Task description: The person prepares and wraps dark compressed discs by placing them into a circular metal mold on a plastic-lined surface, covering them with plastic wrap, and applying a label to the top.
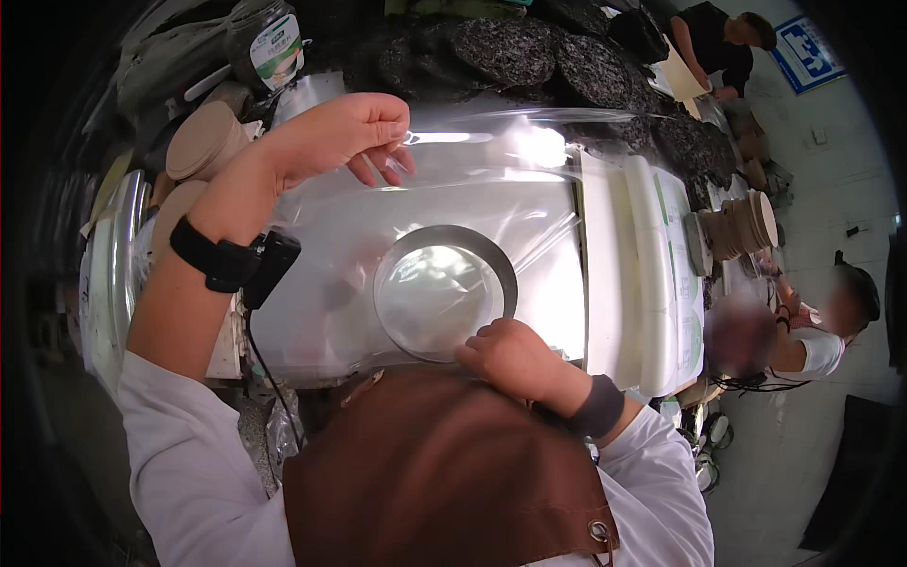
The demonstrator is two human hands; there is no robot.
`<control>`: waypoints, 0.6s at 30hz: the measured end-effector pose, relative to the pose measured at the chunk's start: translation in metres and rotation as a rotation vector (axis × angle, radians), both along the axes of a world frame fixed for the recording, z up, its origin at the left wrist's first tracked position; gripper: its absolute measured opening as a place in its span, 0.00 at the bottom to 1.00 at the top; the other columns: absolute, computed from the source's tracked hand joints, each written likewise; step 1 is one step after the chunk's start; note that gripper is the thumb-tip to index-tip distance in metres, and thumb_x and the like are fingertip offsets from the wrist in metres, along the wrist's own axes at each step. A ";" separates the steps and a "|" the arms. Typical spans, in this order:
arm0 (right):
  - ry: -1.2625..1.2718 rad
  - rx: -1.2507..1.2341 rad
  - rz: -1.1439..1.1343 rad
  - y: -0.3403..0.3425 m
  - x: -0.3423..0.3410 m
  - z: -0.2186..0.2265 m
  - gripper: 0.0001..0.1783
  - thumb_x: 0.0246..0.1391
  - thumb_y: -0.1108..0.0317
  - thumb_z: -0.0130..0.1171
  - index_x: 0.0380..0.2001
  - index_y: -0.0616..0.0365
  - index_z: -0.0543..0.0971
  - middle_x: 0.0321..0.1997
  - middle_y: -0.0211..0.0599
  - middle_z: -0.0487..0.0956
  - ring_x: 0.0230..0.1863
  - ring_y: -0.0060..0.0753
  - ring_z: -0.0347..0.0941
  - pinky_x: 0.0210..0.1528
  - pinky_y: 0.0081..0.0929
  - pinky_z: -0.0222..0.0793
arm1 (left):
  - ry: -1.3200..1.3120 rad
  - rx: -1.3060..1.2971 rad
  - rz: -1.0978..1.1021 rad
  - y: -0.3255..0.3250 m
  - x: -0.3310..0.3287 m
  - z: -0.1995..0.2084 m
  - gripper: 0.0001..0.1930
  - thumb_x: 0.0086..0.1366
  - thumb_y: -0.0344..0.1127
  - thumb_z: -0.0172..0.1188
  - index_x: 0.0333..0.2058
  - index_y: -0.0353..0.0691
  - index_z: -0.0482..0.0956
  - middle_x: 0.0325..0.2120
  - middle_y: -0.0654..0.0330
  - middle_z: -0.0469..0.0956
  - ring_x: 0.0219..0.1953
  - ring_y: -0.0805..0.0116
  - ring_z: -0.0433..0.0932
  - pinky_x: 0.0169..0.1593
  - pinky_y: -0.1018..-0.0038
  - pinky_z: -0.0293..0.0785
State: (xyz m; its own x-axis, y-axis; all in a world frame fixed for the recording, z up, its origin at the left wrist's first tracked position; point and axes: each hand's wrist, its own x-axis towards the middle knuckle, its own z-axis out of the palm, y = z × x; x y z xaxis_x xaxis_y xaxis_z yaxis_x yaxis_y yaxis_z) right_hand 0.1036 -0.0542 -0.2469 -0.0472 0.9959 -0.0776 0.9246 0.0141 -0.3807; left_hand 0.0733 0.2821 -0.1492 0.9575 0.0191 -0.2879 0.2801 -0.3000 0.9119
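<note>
A sheet of clear plastic film (pixel 453 139) stretches across the pale, shiny work surface (pixel 321 312). My left hand (pixel 364 132) is over its far left part, with thumb and forefinger pinched on the film and the other fingers hanging loosely. On the surface in front of me sits a round grey metal ring (pixel 505 269). Film covers at least part of it; its inside looks glossy with reflections. My right hand (pixel 515 357) is closed beside the ring's near right edge, close to my brown apron (pixel 444 472). What its fingers hold, if anything, is hidden.
Black lumpy sheets (pixel 510 57) are heaped along the back. A jar (pixel 269 47) stands at the far left. Round tan discs (pixel 203 142) are stacked at left, more discs (pixel 742 227) at right. White packs (pixel 661 274) border the surface. Two people are at the right.
</note>
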 end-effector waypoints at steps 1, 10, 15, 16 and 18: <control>0.017 0.077 -0.044 0.014 0.003 0.001 0.09 0.49 0.68 0.55 0.36 0.54 0.75 0.32 0.34 0.77 0.40 0.36 0.76 0.42 0.32 0.70 | -0.026 0.013 -0.032 -0.003 -0.011 0.002 0.11 0.72 0.39 0.48 0.30 0.43 0.69 0.34 0.59 0.81 0.37 0.69 0.81 0.37 0.73 0.75; -0.312 0.393 -0.321 0.103 0.034 -0.045 0.29 0.52 0.65 0.60 0.58 0.55 0.69 0.59 0.44 0.73 0.64 0.45 0.65 0.64 0.39 0.61 | -0.647 0.943 -0.087 -0.087 -0.098 -0.079 0.04 0.54 0.31 0.55 0.30 0.39 0.73 0.34 0.57 0.76 0.36 0.58 0.76 0.35 0.65 0.75; 0.413 -0.004 0.087 0.015 -0.015 -0.012 0.37 0.50 0.63 0.64 0.63 0.55 0.65 0.70 0.50 0.60 0.70 0.48 0.57 0.68 0.44 0.56 | -0.518 1.039 -0.065 -0.088 -0.118 -0.151 0.09 0.54 0.34 0.58 0.33 0.38 0.74 0.39 0.56 0.76 0.40 0.59 0.76 0.36 0.66 0.75; 0.242 0.075 -0.110 0.014 -0.007 -0.008 0.36 0.51 0.62 0.64 0.63 0.54 0.65 0.70 0.50 0.60 0.70 0.49 0.57 0.68 0.44 0.57 | -0.471 1.023 -0.058 -0.088 -0.115 -0.151 0.10 0.56 0.37 0.59 0.33 0.38 0.74 0.39 0.56 0.77 0.40 0.58 0.77 0.36 0.64 0.75; -0.091 -0.059 -0.274 0.005 0.007 -0.037 0.38 0.50 0.59 0.65 0.64 0.54 0.65 0.68 0.47 0.63 0.67 0.50 0.60 0.65 0.43 0.61 | -0.373 0.953 -0.073 -0.080 -0.094 -0.129 0.17 0.59 0.44 0.60 0.41 0.39 0.74 0.39 0.55 0.78 0.39 0.54 0.78 0.38 0.62 0.75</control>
State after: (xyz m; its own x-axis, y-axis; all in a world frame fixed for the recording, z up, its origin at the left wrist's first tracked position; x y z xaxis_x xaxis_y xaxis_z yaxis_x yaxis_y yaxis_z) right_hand 0.1106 -0.0495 -0.2839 0.2322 0.9643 -0.1272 0.9213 -0.2600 -0.2891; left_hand -0.0210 0.2025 -0.2785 0.9909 0.0218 0.1329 -0.0208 -0.9502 0.3109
